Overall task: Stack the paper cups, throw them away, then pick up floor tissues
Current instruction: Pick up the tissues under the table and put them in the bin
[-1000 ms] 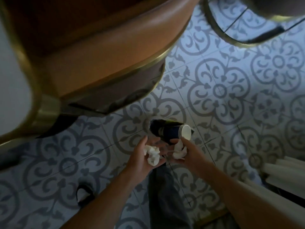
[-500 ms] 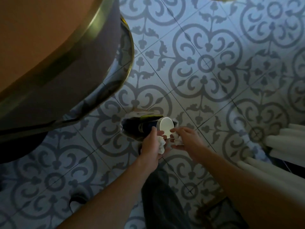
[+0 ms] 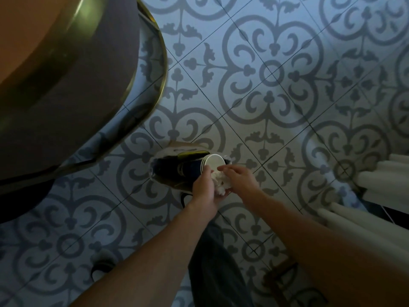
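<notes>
A stack of dark blue paper cups (image 3: pixel 210 166) lies on its side in the mouth of a small waste bin (image 3: pixel 164 165) on the patterned floor, its white base facing me. Just in front of the cups, my left hand (image 3: pixel 202 188) and my right hand (image 3: pixel 238 179) are pressed together around a wad of crumpled white tissues (image 3: pixel 220 185). Both hands grip the wad. My left fingertips touch the rim of the cup stack.
A round brown table with a brass edge (image 3: pixel 73 69) fills the upper left, its brass base ring (image 3: pixel 162 69) close to the bin. White curtain folds (image 3: pixel 380 187) hang at the right. My dark trouser leg (image 3: pixel 212 262) is below the hands.
My hands, each holding a tissue and apart a second ago, have come together at the bin so the tissues form one wad. The view has shifted closer over the bin.
</notes>
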### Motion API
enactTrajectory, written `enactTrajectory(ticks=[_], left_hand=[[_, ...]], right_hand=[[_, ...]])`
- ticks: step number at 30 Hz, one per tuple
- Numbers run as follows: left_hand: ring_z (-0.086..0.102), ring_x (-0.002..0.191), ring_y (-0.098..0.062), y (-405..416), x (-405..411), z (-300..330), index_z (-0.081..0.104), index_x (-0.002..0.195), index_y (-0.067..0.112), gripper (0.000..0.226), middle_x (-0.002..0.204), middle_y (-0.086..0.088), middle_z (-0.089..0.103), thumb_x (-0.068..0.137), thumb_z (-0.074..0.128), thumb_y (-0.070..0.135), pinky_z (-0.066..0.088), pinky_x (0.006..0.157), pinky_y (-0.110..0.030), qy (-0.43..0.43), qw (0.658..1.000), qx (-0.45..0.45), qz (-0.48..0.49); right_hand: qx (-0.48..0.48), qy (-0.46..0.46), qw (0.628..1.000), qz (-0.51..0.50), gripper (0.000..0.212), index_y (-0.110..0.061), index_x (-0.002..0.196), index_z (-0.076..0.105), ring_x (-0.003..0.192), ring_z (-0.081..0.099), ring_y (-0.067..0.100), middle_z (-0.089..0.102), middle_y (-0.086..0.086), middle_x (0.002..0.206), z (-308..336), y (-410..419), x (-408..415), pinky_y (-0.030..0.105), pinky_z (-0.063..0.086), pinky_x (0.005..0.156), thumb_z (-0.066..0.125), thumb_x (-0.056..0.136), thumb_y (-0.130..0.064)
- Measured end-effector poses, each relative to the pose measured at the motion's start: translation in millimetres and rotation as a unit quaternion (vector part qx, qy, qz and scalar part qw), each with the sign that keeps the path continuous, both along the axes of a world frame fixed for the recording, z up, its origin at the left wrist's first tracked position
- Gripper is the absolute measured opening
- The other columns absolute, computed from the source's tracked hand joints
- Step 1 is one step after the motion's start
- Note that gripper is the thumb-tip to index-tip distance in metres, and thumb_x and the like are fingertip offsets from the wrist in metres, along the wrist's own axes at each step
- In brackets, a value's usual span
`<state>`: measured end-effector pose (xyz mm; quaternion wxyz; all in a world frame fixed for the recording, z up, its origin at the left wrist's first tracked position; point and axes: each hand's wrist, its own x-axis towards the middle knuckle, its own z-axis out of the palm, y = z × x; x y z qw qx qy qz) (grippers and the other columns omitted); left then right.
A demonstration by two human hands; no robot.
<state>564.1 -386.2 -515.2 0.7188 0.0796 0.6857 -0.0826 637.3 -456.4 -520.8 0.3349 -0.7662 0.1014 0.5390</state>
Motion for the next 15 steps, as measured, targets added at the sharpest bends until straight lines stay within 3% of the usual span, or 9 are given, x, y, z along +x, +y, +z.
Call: enactTrajectory(ticks=[3, 6, 11, 15], left_hand=[[0.066, 0.096, -0.031, -1.8, -1.9, -2.2, 0.061, 0.087, 0.013, 0.031, 0.101, -0.017, 0.067, 0.097, 0.049, 0.040, 0.052, 0.097, -0.049, 0.002, 1.000, -0.007, 0.001], [0.068, 0.097, -0.031, -3.3, -3.5, -3.0, 0.065, 0.098, 0.011, 0.033, 0.104, -0.017, 0.070, 0.096, 0.050, 0.041, 0.052, 0.097, -0.048, 0.007, 1.000, -0.005, -0.004], [0.065, 0.103, -0.028, -5.4, -5.8, -3.1, 0.062, 0.118, 0.013, 0.036, 0.113, -0.013, 0.068, 0.097, 0.049, 0.039, 0.050, 0.099, -0.047, 0.004, 1.000, -0.002, 0.029], [0.063, 0.103, -0.028, -5.0, -4.2, 0.2, 0.059, 0.112, 0.012, 0.031, 0.108, -0.013, 0.065, 0.098, 0.047, 0.037, 0.048, 0.102, -0.047, 0.009, 0.999, -0.006, 0.050]], right_hand=[[0.005, 0.008, 1.000, -0.006, 0.024, -0.020, 0.107, 0.069, 0.092, 0.068, 0.015, 0.068, 0.003, 0.106, -2.9, 1.8, -0.4, 0.033, 0.059, 0.082, 0.048, 0.096, -0.019], [0.001, -0.001, 1.000, 0.024, 0.027, -0.019, 0.116, 0.066, 0.089, 0.067, 0.011, 0.066, 0.001, 0.108, -3.6, 1.7, -0.8, 0.020, 0.053, 0.068, 0.047, 0.097, -0.019], [0.005, 0.009, 0.999, 0.038, 0.029, -0.018, 0.121, 0.063, 0.088, 0.067, 0.012, 0.068, 0.002, 0.103, -5.4, 2.2, -0.9, 0.029, 0.056, 0.079, 0.045, 0.098, -0.018], [-0.001, 0.006, 0.999, 0.040, 0.030, -0.018, 0.122, 0.061, 0.085, 0.066, 0.010, 0.067, -0.001, 0.098, -7.4, 3.8, -1.3, 0.021, 0.050, 0.068, 0.044, 0.098, -0.018]])
